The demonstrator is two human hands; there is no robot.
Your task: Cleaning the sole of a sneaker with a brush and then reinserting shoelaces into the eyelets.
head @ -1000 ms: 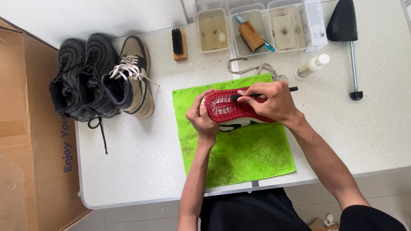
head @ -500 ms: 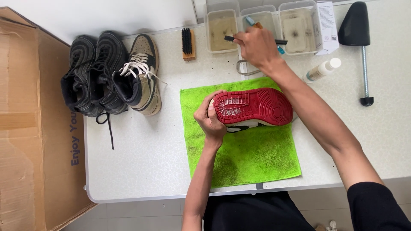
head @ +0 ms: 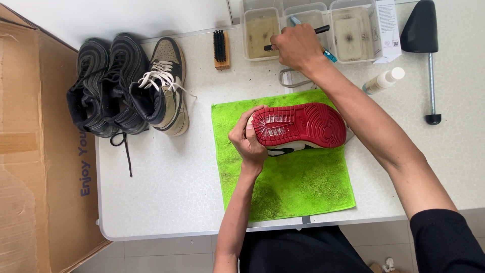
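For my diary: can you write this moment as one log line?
left hand: holds red-soled sneaker sole-up on green towel | right hand: holds dark brush over clear tubs

White speckled rectangular table (head: 166, 202) w/ brown cardboard box (head: 40, 167) at left; pale tiled floor (head: 166, 253) below; even light.

Three dark and tan high-top sneakers (head: 129, 86) stand upper left on the white desk (head: 166, 192), a wooden black-bristled brush (head: 221, 49) beside them; a brown cardboard box (head: 35, 167) fills the left edge; a black shoe tree (head: 423, 40) lies upper right.
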